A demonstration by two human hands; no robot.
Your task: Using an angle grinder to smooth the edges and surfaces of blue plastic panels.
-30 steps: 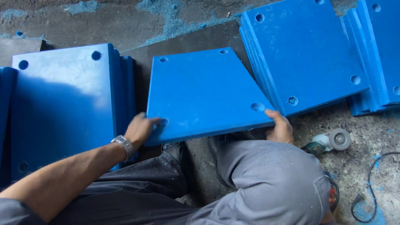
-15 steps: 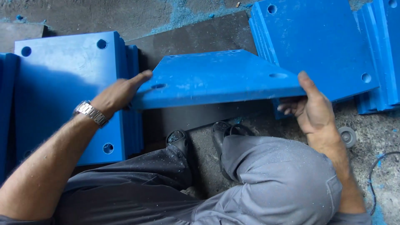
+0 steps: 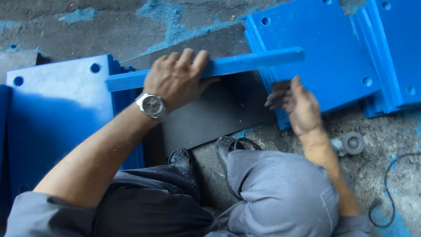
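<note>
Head view, looking down at a crouching person on a concrete floor (image 3: pixel 87 26) dusted with blue shavings. The left hand (image 3: pixel 177 79) is curled over the upper edge of a blue plastic plate (image 3: pixel 245 65), which stands on edge and shows only its narrow side as a long band running from the left stack to the right stack. The fingers (image 3: pixel 188 57) wrap over the far face and the thumb lies on the near face, so this hand alone has hold of the plate. The right hand (image 3: pixel 296 105) is open, fingers loosely spread, and holds nothing; it hangs just below the plate's right end, apart from it.

Beneath the plate lies a dark grey board (image 3: pixel 219 109) on the floor. To the left is a stack of blue plates (image 3: pixel 57 118) with corner holes; to the right is a second, fanned stack of blue plates (image 3: pixel 333 57), with more beyond it at the right edge. A wristwatch (image 3: pixel 151 105) sits on the left wrist. A small grey wheel-like part (image 3: pixel 351 142) and a dark cable (image 3: pixel 386 197) lie on the floor at lower right.

Risk, as a judgement: the plate is balanced on edge under a single grip near its left half, so its unsupported right end could swing or drop onto the right stack, or onto the shoes (image 3: pixel 228 147) below. The smooth plastic may also slip from the hand.
</note>
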